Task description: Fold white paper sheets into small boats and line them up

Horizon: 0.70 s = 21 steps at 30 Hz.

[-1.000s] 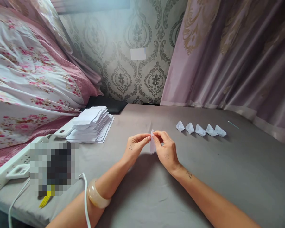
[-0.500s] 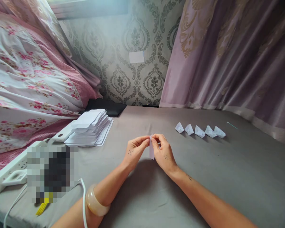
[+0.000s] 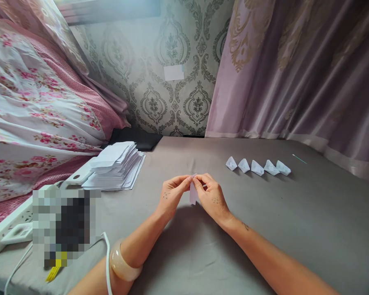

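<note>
A narrow strip of folded white paper (image 3: 193, 194) hangs upright between my hands, above the grey cloth. My left hand (image 3: 174, 194) pinches its top edge from the left, thumb against forefinger. From the other side my right hand (image 3: 211, 196) pinches the same top edge, its thumb and fingertips close to the left ones. The fingers partly cover the upper end of the paper. Several folded paper boats (image 3: 257, 168) stand in a row on the cloth, right of and beyond my right hand.
A tall stack of white paper sheets (image 3: 113, 168) lies at the left, beside a white power strip (image 3: 17, 215). A white cable (image 3: 107, 258) crosses by my left forearm. A black flat item (image 3: 141, 140) and a thin green stick (image 3: 299, 159) lie farther back on the grey cloth (image 3: 295, 229).
The fingertips have drawn closer together at the top of the paper, and its lower end has swung slightly left. The whole view has shifted a little.
</note>
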Each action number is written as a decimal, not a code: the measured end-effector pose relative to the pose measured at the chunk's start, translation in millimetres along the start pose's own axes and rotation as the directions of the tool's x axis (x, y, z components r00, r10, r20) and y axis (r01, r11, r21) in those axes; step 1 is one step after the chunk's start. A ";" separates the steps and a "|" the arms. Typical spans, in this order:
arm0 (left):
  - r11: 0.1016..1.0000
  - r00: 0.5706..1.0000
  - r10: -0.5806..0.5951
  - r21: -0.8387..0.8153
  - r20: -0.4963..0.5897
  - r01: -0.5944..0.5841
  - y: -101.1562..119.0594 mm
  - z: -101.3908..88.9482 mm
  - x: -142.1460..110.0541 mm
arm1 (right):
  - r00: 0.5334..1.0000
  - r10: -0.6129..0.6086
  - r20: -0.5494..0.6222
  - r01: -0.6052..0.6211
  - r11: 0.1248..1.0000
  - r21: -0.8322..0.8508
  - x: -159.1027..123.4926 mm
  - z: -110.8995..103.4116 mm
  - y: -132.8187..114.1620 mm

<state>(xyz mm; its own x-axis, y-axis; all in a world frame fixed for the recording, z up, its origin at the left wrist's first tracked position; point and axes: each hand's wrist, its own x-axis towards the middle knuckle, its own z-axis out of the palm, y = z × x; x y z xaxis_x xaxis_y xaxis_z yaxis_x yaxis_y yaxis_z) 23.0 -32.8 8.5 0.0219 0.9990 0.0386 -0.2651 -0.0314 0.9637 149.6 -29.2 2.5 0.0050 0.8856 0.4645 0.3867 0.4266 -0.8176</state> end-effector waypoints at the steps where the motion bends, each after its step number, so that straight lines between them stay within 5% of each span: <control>1: 1.000 1.000 -0.005 0.003 -0.017 0.005 -0.2 -0.5 0.5 | 1.000 0.001 0.006 -0.001 1.000 -0.001 -0.5 0.2 -0.7; 11: 0.993 0.998 0.027 -0.109 -0.051 -0.033 -3.8 -4.5 5.6 | 0.968 0.216 0.126 -0.230 0.967 0.113 -4.4 1.3 -6.3; 17: 0.985 0.999 -0.043 -0.169 -0.002 0.042 -0.7 -4.1 5.8 | 0.975 0.224 0.015 -0.224 0.974 0.040 -1.0 -3.5 -5.6; 21: 0.962 0.996 -0.084 -0.262 0.007 0.083 -0.8 -4.0 6.4 | 0.967 0.250 0.051 -0.255 0.944 0.207 1.8 -3.4 -4.3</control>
<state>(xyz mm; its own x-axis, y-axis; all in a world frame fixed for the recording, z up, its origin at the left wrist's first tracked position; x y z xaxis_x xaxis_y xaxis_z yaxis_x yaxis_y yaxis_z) 19.5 -26.3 6.8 0.0506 0.9979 -0.0404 -0.5055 0.0605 0.8607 151.1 -30.0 8.1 0.0541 0.9724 0.2270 0.1730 0.2147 -0.9612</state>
